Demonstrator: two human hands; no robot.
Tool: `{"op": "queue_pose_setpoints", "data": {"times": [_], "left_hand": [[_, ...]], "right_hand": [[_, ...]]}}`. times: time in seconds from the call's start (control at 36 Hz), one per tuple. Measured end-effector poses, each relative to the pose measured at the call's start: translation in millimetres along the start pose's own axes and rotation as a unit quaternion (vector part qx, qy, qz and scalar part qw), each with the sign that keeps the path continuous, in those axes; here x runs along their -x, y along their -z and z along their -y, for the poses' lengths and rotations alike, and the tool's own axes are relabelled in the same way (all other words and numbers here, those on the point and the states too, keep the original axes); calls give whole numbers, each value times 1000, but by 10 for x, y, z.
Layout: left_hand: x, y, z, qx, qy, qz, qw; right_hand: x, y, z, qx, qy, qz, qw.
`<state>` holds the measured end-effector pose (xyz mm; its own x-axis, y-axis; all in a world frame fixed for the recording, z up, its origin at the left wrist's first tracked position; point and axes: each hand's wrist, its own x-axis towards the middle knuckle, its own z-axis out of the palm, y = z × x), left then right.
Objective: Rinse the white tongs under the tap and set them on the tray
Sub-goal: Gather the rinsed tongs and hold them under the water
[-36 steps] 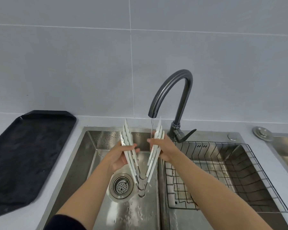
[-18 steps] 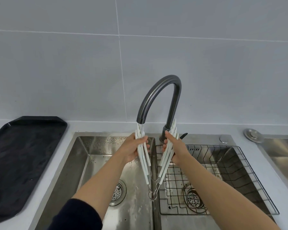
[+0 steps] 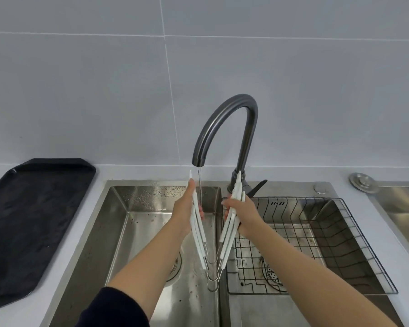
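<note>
The white tongs are spread in a V over the sink, wire hinge down and white tips up. My left hand holds the left arm of the tongs and my right hand grips the right arm. A thin stream of water runs from the dark curved tap and falls between the two arms, close to the left one. The black tray lies on the counter at the left, apart from both hands.
A steel double sink: the left basin has a round drain, the right basin holds a black wire rack. The tap's lever points right behind my right hand. A round metal cap sits on the counter at the right. Tiled wall behind.
The tongs and both hands sit a little lower below the spout than half a second ago. The stream now falls between the arms instead of onto the left tips.
</note>
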<state>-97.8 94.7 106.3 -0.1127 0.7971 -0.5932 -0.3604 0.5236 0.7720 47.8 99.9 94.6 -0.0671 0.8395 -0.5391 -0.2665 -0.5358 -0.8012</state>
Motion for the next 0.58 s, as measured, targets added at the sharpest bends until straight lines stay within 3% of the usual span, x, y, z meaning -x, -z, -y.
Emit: {"op": "queue_pose_setpoints", "data": {"times": [0.47,0.58], "left_hand": [[169,522,232,-5,36,34,999],[154,521,312,-31,26,5,999]], "right_hand": [[3,-401,-217,-48,-74,-45,995],[56,-452,-232,-30,-75,-29,996]]}}
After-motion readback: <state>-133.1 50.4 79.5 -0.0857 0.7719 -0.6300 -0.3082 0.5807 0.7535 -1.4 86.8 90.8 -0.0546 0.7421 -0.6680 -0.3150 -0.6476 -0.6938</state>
